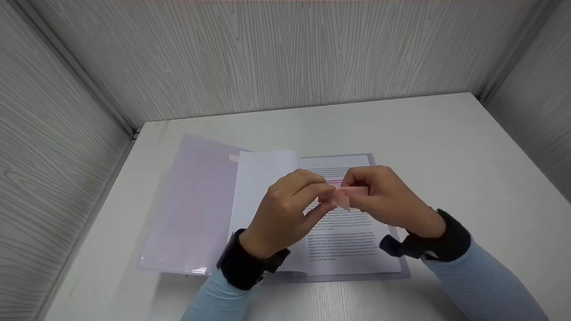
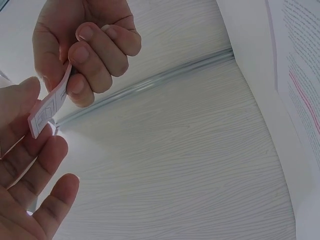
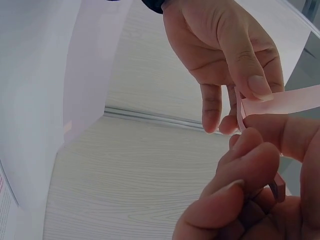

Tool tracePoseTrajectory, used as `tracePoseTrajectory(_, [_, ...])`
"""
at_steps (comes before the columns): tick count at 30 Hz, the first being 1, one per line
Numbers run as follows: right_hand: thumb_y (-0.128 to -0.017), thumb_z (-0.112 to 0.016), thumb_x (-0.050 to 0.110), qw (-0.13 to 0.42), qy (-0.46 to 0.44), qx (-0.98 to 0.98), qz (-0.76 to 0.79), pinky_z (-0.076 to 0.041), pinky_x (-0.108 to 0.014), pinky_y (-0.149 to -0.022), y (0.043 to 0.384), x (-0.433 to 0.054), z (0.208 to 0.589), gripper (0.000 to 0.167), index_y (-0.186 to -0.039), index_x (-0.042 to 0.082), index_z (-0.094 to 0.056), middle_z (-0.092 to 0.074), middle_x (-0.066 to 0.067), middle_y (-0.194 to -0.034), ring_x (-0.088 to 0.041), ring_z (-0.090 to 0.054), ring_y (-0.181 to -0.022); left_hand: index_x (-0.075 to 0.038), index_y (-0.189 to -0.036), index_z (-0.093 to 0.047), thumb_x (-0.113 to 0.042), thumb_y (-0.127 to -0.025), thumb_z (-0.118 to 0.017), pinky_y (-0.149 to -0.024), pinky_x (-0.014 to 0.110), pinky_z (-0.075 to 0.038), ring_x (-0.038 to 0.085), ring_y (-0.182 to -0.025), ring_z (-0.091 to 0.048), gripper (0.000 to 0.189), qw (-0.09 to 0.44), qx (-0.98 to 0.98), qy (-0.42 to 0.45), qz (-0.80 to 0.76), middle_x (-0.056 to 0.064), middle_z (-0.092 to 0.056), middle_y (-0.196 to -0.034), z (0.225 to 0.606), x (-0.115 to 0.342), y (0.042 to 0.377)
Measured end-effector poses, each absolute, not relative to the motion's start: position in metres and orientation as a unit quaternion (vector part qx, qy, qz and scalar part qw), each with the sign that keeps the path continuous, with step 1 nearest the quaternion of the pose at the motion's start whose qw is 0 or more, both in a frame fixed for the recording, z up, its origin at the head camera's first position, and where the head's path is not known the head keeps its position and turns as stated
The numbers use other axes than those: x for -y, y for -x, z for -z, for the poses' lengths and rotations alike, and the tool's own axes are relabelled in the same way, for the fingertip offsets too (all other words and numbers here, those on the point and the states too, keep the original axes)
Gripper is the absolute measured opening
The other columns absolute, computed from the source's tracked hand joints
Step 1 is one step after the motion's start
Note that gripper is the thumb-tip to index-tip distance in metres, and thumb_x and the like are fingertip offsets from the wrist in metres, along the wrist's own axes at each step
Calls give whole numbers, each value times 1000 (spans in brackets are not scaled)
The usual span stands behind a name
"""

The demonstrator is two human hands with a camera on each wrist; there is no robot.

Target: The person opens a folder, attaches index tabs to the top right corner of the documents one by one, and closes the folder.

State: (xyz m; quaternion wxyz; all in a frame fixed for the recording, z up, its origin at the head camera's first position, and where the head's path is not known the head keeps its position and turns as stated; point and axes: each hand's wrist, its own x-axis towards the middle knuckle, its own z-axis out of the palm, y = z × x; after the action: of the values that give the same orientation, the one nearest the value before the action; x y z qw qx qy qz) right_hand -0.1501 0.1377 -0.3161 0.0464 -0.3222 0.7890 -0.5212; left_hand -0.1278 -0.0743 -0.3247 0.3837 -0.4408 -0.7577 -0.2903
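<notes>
Pinching pink paper [image 1: 342,200], two hands [image 1: 285,213] [image 1: 390,196] hover above one open folder [image 1: 189,200].

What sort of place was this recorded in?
Probably a partitioned desk space or booth: a white table with wood-grain panels behind and at both sides, and an open folder of printed pages on it.

No legible text (page print [image 1: 341,246] blurred)

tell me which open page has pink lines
The right page, beneath the pink paper; its printed text has pink lines, whereas the left page looks blank.
</notes>
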Motion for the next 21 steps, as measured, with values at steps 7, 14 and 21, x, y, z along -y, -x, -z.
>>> tracePoseTrajectory(7, [-91, -64, 11, 50, 321, -795, 513, -30, -24, -40, 152, -139, 316, 13, -79, 6, -64, -43, 1, -56, -11, -36, -46, -2, -94, -71, -13, -80, -79, -78, 21, -51, 16, -81, -62, 19, 380, 745, 447, 316, 7, -67, -88, 322, 75, 128])
tracePoseTrajectory(14, [-91, -67, 19, 49, 315, -797, 512, -32, -25, -41, 153, -139, 316, 17, -79, 8, -64, -43, 1, -56, -12, -37, -47, -1, -96, -70, -12, -82, -77, -80, 22, -51, 16, -84, -62, 18, 364, 730, 456, 356, 7, -67, -90, 321, 75, 128])
tracePoseTrajectory(21, [-91, -68, 25, 49, 306, -806, 504, -31, -25, -41, 155, -139, 316, 20, -78, 9, -64, -41, 0, -55, -12, -36, -47, 0, -95, -69, -6, -81, -77, -81, 24, -52, 17, -86, -63, 18, 358, 715, 465, 381, 8, -67, -90, 320, 76, 128])
